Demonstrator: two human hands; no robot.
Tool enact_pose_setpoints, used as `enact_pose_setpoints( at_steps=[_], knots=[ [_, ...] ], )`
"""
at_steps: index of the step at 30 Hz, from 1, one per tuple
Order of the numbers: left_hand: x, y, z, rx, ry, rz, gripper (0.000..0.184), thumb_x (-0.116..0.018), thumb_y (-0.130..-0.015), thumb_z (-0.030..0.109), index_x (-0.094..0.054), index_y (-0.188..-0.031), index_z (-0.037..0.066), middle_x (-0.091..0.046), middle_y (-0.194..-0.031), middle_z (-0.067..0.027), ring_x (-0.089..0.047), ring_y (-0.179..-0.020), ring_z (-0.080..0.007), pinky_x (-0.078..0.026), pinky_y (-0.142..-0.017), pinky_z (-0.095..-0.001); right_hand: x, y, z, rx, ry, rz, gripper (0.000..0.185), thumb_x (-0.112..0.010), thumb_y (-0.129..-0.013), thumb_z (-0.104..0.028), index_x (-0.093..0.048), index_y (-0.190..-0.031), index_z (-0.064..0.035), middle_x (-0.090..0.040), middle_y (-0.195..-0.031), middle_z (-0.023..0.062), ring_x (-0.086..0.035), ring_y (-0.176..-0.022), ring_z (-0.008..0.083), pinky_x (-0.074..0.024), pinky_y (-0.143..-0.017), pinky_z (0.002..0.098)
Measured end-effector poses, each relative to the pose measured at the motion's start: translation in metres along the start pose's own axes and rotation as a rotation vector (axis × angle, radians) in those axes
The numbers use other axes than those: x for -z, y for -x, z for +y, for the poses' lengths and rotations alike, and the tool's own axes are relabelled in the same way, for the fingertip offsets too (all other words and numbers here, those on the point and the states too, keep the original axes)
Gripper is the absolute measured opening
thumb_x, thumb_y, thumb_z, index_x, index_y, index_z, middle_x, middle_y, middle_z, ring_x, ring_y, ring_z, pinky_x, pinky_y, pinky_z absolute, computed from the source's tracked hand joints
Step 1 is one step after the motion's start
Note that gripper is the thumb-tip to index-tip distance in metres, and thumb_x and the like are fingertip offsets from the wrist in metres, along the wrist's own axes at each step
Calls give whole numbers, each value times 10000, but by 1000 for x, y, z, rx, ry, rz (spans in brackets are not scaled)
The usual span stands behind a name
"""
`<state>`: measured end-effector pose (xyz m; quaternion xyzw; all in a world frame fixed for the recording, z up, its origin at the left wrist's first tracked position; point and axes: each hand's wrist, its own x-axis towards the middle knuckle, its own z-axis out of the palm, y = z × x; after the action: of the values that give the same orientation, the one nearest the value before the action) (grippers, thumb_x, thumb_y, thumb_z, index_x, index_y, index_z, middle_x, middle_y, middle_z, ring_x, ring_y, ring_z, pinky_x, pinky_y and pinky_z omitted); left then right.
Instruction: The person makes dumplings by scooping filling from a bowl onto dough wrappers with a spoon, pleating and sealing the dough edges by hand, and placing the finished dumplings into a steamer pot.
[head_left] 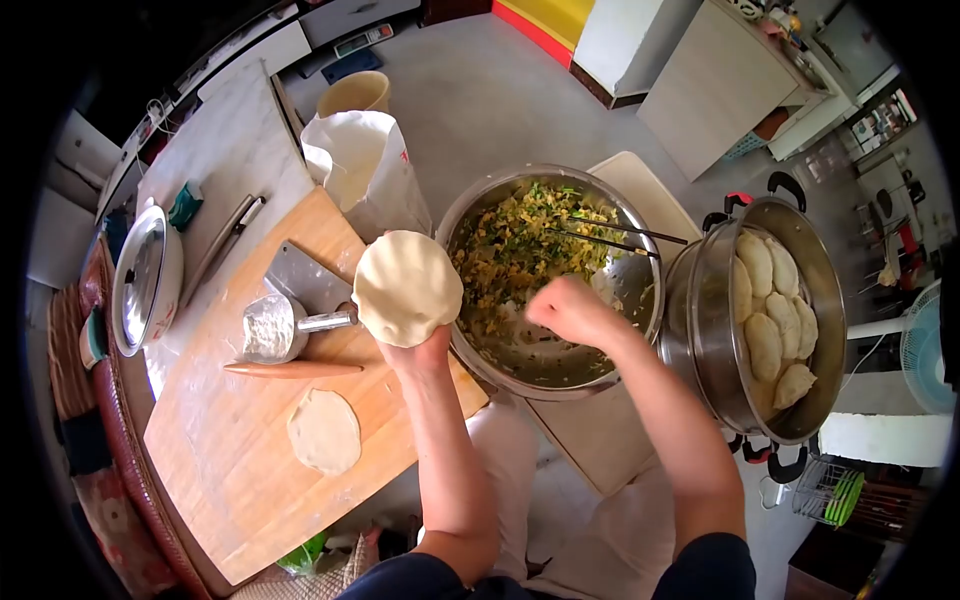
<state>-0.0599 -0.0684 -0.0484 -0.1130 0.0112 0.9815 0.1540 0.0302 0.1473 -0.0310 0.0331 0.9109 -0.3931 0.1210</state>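
My left hand (425, 350) holds up a round dough wrapper (408, 288), which lies over the palm and fingers beside the rim of a big steel bowl (560, 390). Chopped green and yellow filling (520, 240) fills much of that bowl. My right hand (570, 310) is over the bowl's lower part with its fingers curled; whatever they may hold is hidden. Two dark chopsticks (625, 238) rest in the filling and reach past the bowl's right side. Another flat dough round (324, 431) lies on the wooden board (240, 480).
On the board are a rolling pin (293, 370), a metal scoop with flour (272, 328) and a scraper (305, 280). A white sack (360, 165) stands behind. To the right, a steamer pot (735, 360) holds several filled dough pieces (780, 310). A lidded basin (147, 280) is at left.
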Motion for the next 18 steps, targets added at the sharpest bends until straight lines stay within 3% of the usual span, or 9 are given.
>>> enact_pose_setpoints(
  at_steps=[2,5,9,10,12,15,18],
  knots=[
    [0,-1,1,-2,20,12,468,-502,-1003,387,-526,-1382,113,-576,-1398,-70,-535,-1297,-298,-433,-1105,-512,-12,-22,11,15,-58,222,222,-616,-785,-116,-533,-607,-14,-507,-601,196,-542,-550,286,-433,-589,453],
    [-2,0,3,-4,36,12,467,-500,-1005,383,-525,-1384,112,-574,-1402,-75,-530,-1303,-301,-429,-1110,-515,-4,-14,5,-200,-95,337,172,-609,-801,-125,-628,-664,-22,-591,-649,189,-607,-611,324,-491,-639,427],
    [0,-1,0,-18,21,15,469,-499,-1006,386,-522,-1387,112,-570,-1405,-81,-528,-1305,-308,-426,-1113,-521,0,-12,-20,-111,-20,148,157,-609,-824,-130,-749,-769,-83,-684,-733,155,-684,-730,337,-545,-725,407],
    [0,-1,0,-10,27,-12,472,-500,-1006,387,-519,-1389,113,-569,-1407,-82,-527,-1306,-308,-425,-1114,-520,-14,-17,-14,-19,-117,367,175,-598,-824,-125,-691,-695,-50,-654,-698,164,-669,-699,347,-535,-711,435],
    [0,-1,0,4,37,-63,476,-502,-1006,390,-514,-1394,114,-566,-1410,-83,-525,-1309,-308,-423,-1116,-520,-8,-32,0,-245,140,278,182,-602,-827,-135,-685,-694,-42,-659,-707,163,-670,-702,355,-533,-712,451],
    [-1,2,4,12,8,-25,487,-509,-1002,402,-512,-1394,114,-566,-1407,-82,-519,-1315,-304,-420,-1118,-519,1,-24,9,-274,209,322,171,-633,-837,-164,-734,-736,-69,-696,-759,152,-689,-744,336,-539,-727,448],
    [6,-1,5,20,35,-51,506,-521,-994,427,-511,-1395,119,-567,-1405,-79,-524,-1310,-305,-427,-1112,-515,29,15,-23,-441,132,45,189,-650,-855,-231,-778,-803,-104,-732,-847,140,-705,-817,314,-544,-763,434]
  ],
)
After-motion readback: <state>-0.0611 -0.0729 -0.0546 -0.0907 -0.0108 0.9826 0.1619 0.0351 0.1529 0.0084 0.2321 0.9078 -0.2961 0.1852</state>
